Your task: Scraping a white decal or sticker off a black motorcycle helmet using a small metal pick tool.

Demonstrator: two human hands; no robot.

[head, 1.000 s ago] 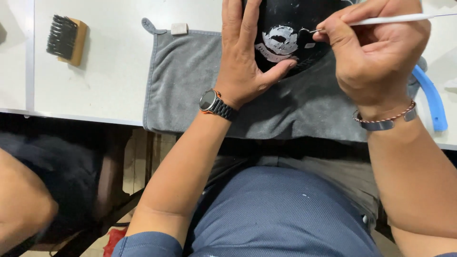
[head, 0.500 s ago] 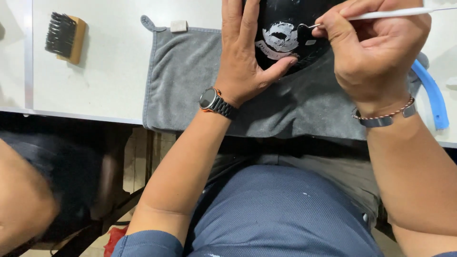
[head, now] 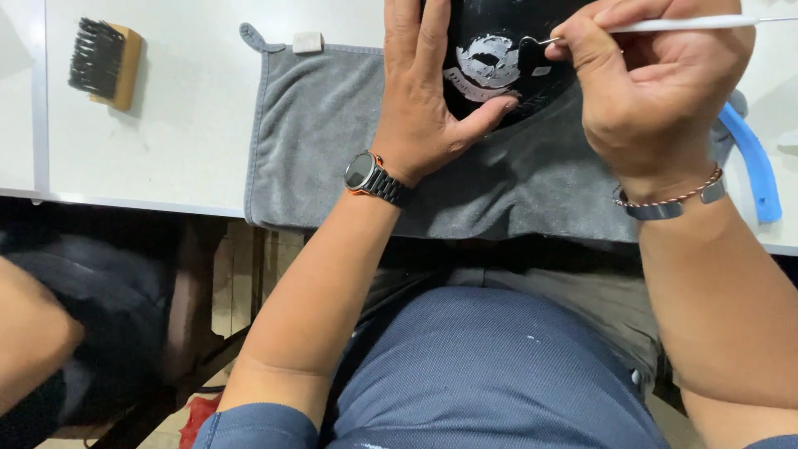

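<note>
Head view: I see my left hand point(head: 424, 108) spread flat, steadying one glossy black rounded piece point(head: 499, 62) on one soft grey towel point(head: 316, 141) overhanging the white table's point(head: 183, 150) near edge, right hand point(head: 657, 91) pinched on one thin hooked pick point(head: 665, 25), one bristle brush point(head: 104, 62) far left.

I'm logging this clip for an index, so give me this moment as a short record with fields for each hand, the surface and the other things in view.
left hand: the left hand lies flat, thumb against the black piece with a pale worn emblem
right hand: the right hand pinches a thin white hooked tool, tip at the piece
surface: grey towel on a white table
beside: bristle brush at left; blue curved strip at right
wrists: watch, bracelet
</note>
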